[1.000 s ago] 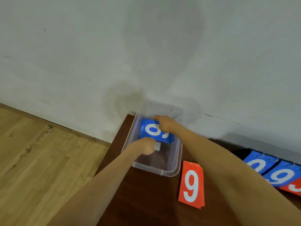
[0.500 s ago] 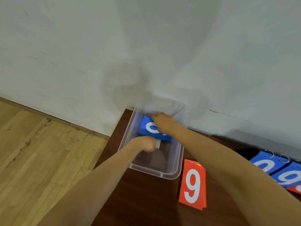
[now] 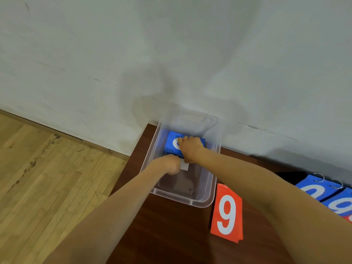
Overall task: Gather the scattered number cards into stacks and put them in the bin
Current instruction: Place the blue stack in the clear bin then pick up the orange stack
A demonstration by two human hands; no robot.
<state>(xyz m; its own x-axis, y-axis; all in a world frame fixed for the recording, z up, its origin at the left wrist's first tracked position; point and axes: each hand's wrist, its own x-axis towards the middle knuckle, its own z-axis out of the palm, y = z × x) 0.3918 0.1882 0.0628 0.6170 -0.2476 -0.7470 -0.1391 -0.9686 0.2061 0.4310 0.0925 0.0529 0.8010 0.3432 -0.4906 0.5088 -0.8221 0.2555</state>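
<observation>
1. A dark brown wooden table (image 3: 171,235) fills the near foreground. Pale wood plank flooring (image 3: 47,178) lies to its left.
2. One orange-red stack of number cards (image 3: 226,214) lies flat on the table just beside the bin's near right corner, its top card showing a white "9".
3. Two blue ring-bound cards (image 3: 320,189) sit at the right edge with white digits cut off by the frame. A red strip shows below them.
4. One clear plastic bin (image 3: 215,168) stands at the table's far left corner, against the wall.
5. The left hand (image 3: 169,164) is inside the bin with its fingers curled under; I cannot tell what they hold. A small white slip (image 3: 184,166) lies just beside it.
6. The right hand (image 3: 190,147) grips one stack of blue number cards (image 3: 171,143) from above, fingers curled over its far edge. The stack is inside the bin at the far end, and its white digit is mostly covered.
7. A scuffed white wall (image 3: 171,54) rises behind.
</observation>
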